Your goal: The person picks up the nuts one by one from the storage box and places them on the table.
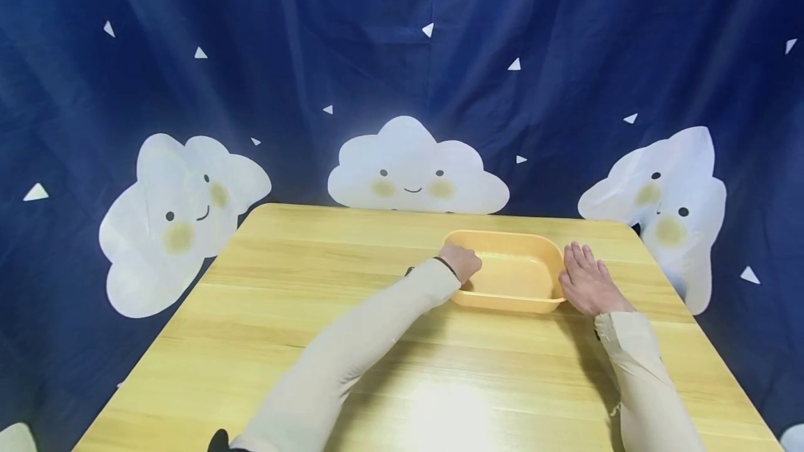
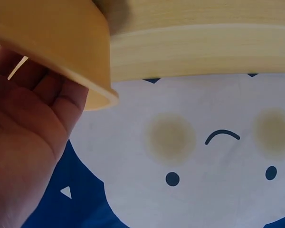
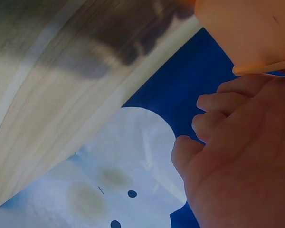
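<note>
Basin (image 1: 510,304): orange-yellow. Counter (image 1: 220,354): pale yellow wood grain. Curtain (image 1: 377,54): dark blue; white triangles (image 1: 428,30); white clouds (image 1: 408,148), yellow cheeks (image 1: 441,190). Sleeves (image 1: 354,347): off-white.

Curtained-off spot, kind of building not tellable. Dark-blue curtain (image 1: 377,5) with smiling clouds (image 1: 411,159) and white triangles (image 1: 515,64) lines three sides of a wood-grain table (image 1: 251,326).

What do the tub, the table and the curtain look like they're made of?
The tub: probably plastic, smooth with a slight sheen, going by its rounded, one-piece moulded shape. The table: wood or wood-look laminate, fairly glossy; grain streaks and a bright glare show. The curtain: likely printed fabric, mostly matte, hanging in soft folds.
</note>
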Demonstrator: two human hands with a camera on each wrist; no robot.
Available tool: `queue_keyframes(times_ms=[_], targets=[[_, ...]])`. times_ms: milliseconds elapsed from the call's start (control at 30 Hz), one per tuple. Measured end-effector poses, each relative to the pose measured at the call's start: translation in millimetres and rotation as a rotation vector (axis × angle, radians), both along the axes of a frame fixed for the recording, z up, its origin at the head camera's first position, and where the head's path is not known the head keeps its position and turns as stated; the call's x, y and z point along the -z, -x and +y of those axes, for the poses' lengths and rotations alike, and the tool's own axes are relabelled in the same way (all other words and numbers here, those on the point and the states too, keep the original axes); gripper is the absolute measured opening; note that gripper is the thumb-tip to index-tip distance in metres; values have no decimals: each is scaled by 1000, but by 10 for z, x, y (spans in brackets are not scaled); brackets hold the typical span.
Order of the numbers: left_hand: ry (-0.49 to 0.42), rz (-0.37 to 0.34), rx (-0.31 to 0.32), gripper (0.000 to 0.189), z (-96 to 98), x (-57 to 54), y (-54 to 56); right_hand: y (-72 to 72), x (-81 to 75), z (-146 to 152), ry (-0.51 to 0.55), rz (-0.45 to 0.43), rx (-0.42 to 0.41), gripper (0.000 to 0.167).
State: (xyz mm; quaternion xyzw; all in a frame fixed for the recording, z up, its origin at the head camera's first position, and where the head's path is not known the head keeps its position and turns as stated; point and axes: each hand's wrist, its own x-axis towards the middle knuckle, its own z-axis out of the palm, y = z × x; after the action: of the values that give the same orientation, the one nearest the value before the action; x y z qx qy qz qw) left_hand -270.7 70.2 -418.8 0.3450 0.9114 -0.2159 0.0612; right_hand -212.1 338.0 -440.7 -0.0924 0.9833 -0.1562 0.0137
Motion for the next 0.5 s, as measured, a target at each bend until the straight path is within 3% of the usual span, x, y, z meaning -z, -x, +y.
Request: queue_keyframes(times_ms=[167,500], targets=[[-3,12,-14,21,26,28,-21,6,14,-13,-1,0,3,62],[-57,21,-112,19,127,99,-33,-2,15,-10,0,24,4,61]])
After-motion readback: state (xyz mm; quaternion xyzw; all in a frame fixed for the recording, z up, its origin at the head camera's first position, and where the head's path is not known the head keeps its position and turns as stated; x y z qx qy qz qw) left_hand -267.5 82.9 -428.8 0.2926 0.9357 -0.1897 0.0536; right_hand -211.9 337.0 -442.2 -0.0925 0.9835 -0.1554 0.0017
